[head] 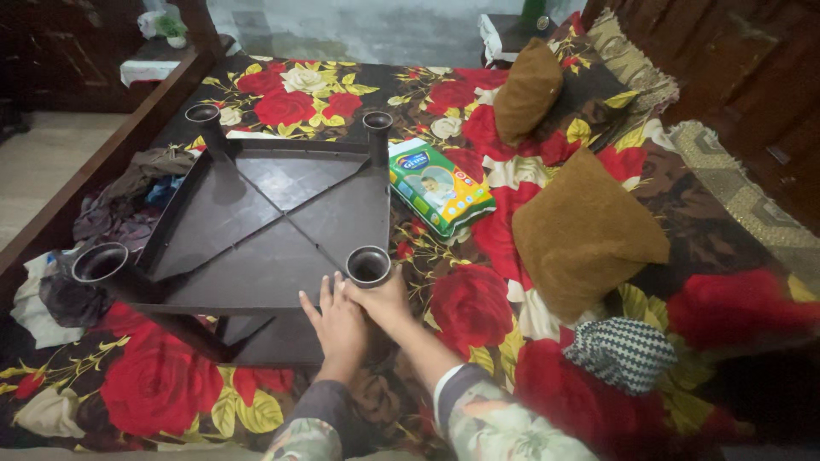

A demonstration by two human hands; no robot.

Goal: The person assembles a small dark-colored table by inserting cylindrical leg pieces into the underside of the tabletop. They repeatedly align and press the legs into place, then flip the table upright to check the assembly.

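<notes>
A dark brown plastic table (265, 213) lies upside down on a bed, its hollow round legs pointing up. My left hand (335, 323) rests flat on the table's near edge, fingers spread. My right hand (386, 300) wraps around the base of the nearest leg (368, 265). Both sleeves are floral and pale.
The bedsheet (478, 299) is dark with red roses. A green and yellow diaper pack (438, 186) lies right of the table. Two brown cushions (581, 230) and a black-and-white zigzag cloth (622, 352) lie to the right. Crumpled clothes (128, 201) sit by the wooden bed frame (102, 162) on the left.
</notes>
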